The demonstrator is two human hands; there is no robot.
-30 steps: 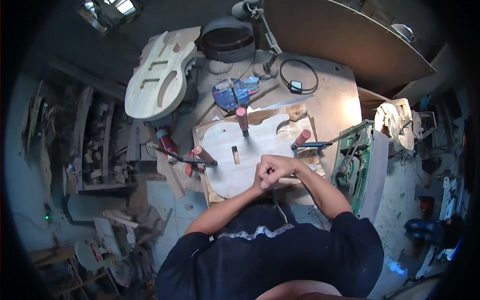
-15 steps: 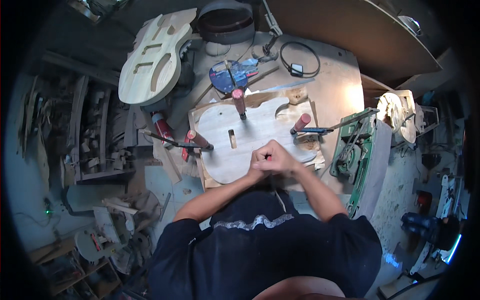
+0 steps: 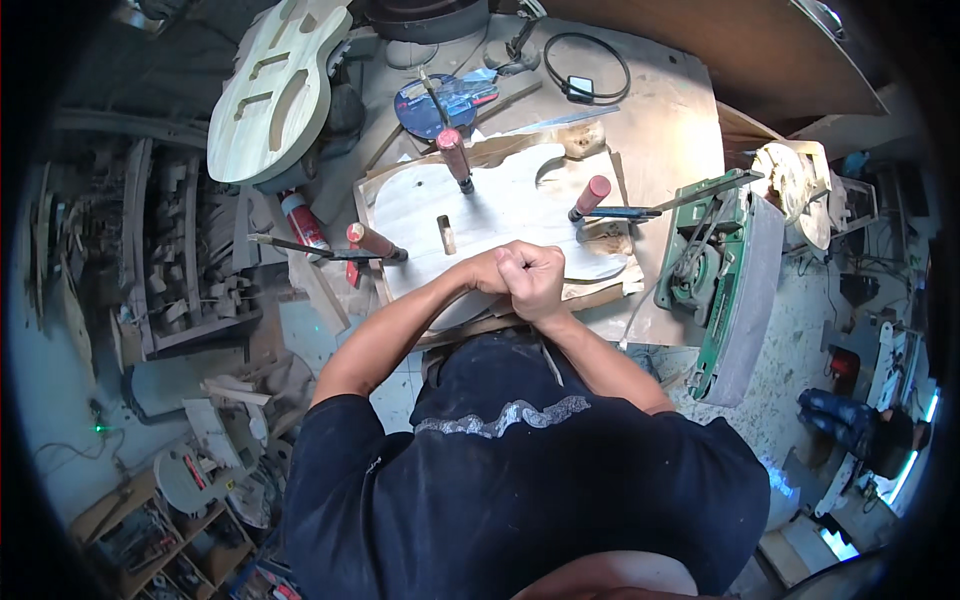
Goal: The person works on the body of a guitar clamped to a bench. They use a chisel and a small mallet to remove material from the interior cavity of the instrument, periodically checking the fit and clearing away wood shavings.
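Observation:
My left hand [image 3: 486,273] and my right hand [image 3: 533,280] are closed together at the near edge of a pale guitar body blank [image 3: 500,205]. Between them they grip a clamp handle; the hands now hide it, though a bit of its red showed earlier. Part of a thin bar [image 3: 553,362] sticks out toward me below the hands. The blank lies flat on a rougher wooden board and has one short slot. Other red-handled clamps stand on it: a far clamp [image 3: 453,155], a right clamp [image 3: 592,197] and a left clamp [image 3: 372,240].
A routed guitar body [image 3: 250,140] is at the far left. Beyond the blank lie a blue disc [image 3: 421,108] and a coiled black cable [image 3: 626,80]. At the right stands a green sanding machine [image 3: 722,300] with a grey belt. Wood scraps fill racks [image 3: 190,240] at the left.
The view has shifted, so the bench sits higher and further left. My hands have turned around the handle: the left wrist now reaches in from further left, and the red bit is covered.

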